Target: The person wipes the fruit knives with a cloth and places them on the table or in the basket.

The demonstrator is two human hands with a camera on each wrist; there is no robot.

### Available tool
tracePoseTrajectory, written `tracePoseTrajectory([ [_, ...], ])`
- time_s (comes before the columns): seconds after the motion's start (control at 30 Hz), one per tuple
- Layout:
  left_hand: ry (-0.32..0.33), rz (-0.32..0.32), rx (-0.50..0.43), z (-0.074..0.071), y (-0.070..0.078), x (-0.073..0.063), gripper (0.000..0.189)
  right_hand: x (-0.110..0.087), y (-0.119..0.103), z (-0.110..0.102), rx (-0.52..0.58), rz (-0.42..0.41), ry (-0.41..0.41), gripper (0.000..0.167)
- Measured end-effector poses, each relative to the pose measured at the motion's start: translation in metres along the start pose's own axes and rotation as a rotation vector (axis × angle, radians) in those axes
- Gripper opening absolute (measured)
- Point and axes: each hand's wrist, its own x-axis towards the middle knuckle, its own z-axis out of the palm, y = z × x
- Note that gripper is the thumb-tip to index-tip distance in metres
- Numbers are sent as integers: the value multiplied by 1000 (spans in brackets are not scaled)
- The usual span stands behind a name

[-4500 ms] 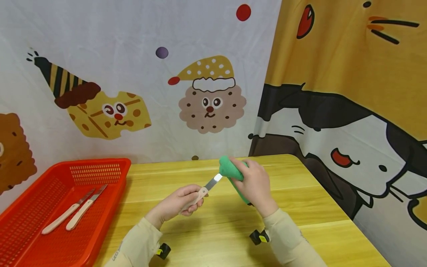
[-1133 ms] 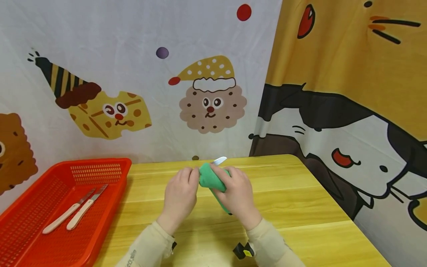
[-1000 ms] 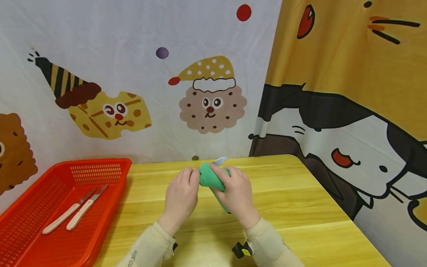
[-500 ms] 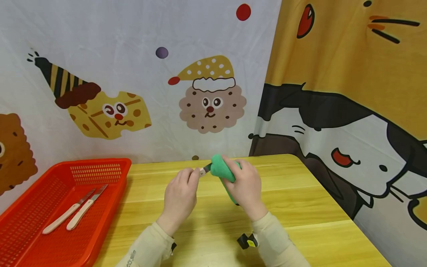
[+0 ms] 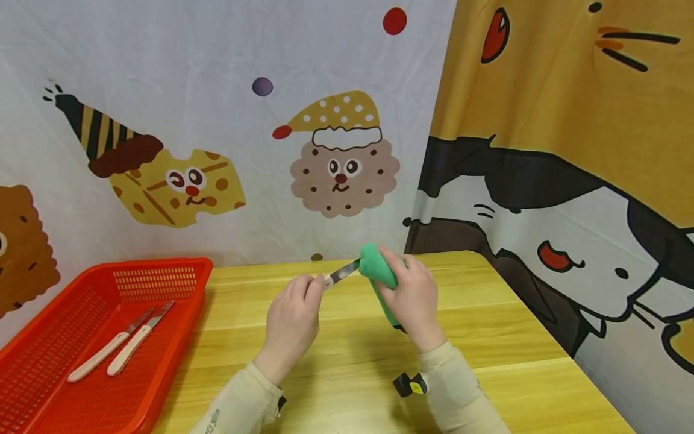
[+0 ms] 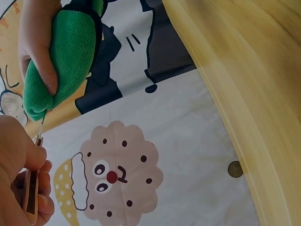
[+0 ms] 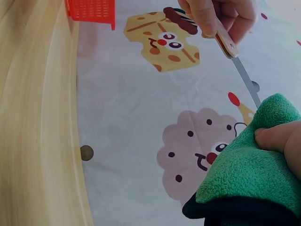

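My left hand (image 5: 294,319) grips the pale handle of a folding knife (image 5: 341,274), its blade pointing up and right. In the right wrist view the knife's blade (image 7: 247,82) runs from the handle into the cloth. A green terry cloth (image 5: 378,265) with a dark edge is bunched in my right hand (image 5: 413,296), folded over the blade's tip. The tip is hidden inside the fold. In the left wrist view the cloth (image 6: 70,52) hangs down from the right hand, and the knife's handle (image 6: 32,188) lies in the curled left fingers.
A red plastic basket (image 5: 190,319) stands at the left of the wooden table (image 5: 347,386). Two more folding knives (image 5: 130,346) with pale handles lie opened inside it. Behind the table hangs a printed curtain (image 5: 336,54).
About a second ago the cloth sat close against the left hand, around the blade. Now the right hand has drawn it up and right toward the tip, baring most of the blade.
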Motion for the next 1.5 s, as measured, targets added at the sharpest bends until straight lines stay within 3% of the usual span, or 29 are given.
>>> tracePoseTrajectory([
  [0.43, -17, -38, 0, 1, -5, -3, 29, -1, 5, -3, -30, 63, -25, 60],
  [0.97, -32, -62, -14, 5, -3, -1, 25, -12, -36, 9, 60, -152, -24, 61],
  [1.23, -43, -50, -33, 6, 0, -3, 27, -13, -42, 13, 62, -156, -39, 61],
  [1.5, -53, -47, -52, 7, -2, -5, 23, -12, -34, 16, 29, -143, -33, 59],
])
